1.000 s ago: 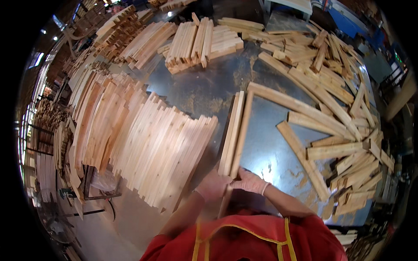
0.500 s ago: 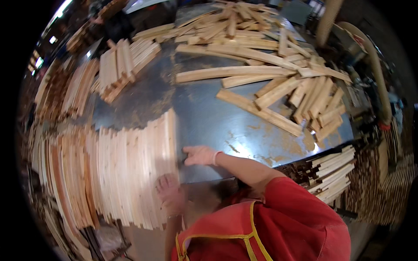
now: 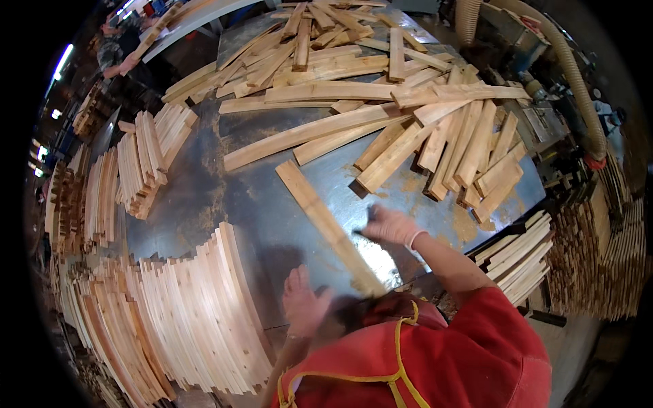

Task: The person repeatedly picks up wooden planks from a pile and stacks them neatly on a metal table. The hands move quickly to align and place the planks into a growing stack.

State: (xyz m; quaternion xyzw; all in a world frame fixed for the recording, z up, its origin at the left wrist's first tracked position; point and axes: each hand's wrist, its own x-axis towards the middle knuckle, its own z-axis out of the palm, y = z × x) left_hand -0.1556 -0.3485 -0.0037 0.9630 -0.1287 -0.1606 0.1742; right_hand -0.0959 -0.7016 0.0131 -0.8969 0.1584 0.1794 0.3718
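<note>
A single wooden plank [image 3: 330, 228] lies slantwise on the metal table, its near end close to my body. My right hand [image 3: 393, 226] is just right of this plank, its thumb and fingers apart and nothing seen in them. The fingertips look dark. Left of the plank's near end, my left hand [image 3: 304, 302] reaches over the table with its fingers stretched out, holding nothing. To its left, a row of pale wooden strips [image 3: 204, 306] stands packed side by side along the table's near left edge.
Loose planks [image 3: 326, 88] are heaped across the far and right parts of the metal table [image 3: 180, 180]. Stacked strips [image 3: 146, 160] sit at the left. More wood [image 3: 520, 258] is piled beside the table at right, below a ribbed hose [image 3: 575, 81]. Another person [image 3: 126, 54] stands far left.
My view has shifted to the right. The single plank has swung round, with its near end toward me. My left hand has left the strip row; my right hand has moved right.
</note>
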